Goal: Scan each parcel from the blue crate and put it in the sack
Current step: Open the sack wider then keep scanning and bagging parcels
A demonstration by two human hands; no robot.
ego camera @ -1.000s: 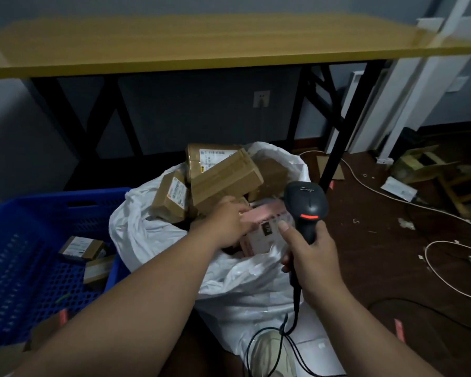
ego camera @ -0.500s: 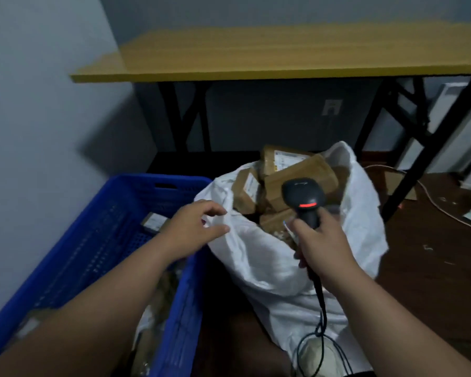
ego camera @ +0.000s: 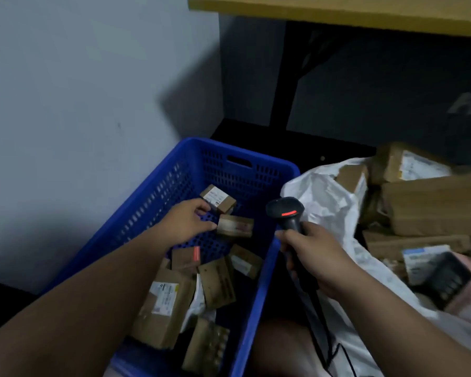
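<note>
Your left hand [ego camera: 186, 223] reaches down into the blue perforated plastic crate [ego camera: 158, 197], and a small brown cardboard parcel with a pale strip on its face [ego camera: 235, 226] lies just at your fingertips, on the crate floor toward the far end; whether the fingers actually touch it is hard to tell through the blur. A second small brown box with a white label [ego camera: 218, 199] sits just beyond your thumb, tilted against the far wall. Nearer you, more brown parcels lie jumbled in the crate, among them a larger labelled cardboard box [ego camera: 165, 306] partly hidden under your left forearm. Your left hand is spread loosely, fingers lightly bent and thumb apart, and it grips nothing. Your right hand [ego camera: 313, 257] is wrapped around the grip of the black handheld barcode scanner [ego camera: 284, 210], whose head with its red light points out above the crate's right rim; its cable runs down out of view. To the right stands the white plastic sack [ego camera: 326, 197], its mouth open and crammed with brown cardboard boxes [ego camera: 433, 205], several cut off by the frame edge and smeared by motion, so their labels cannot be read. Both forearms stretch forward from the bottom of the view, the left angled across the crate. Above, the edge of a yellow wooden tabletop [ego camera: 337, 12] shows.
</note>
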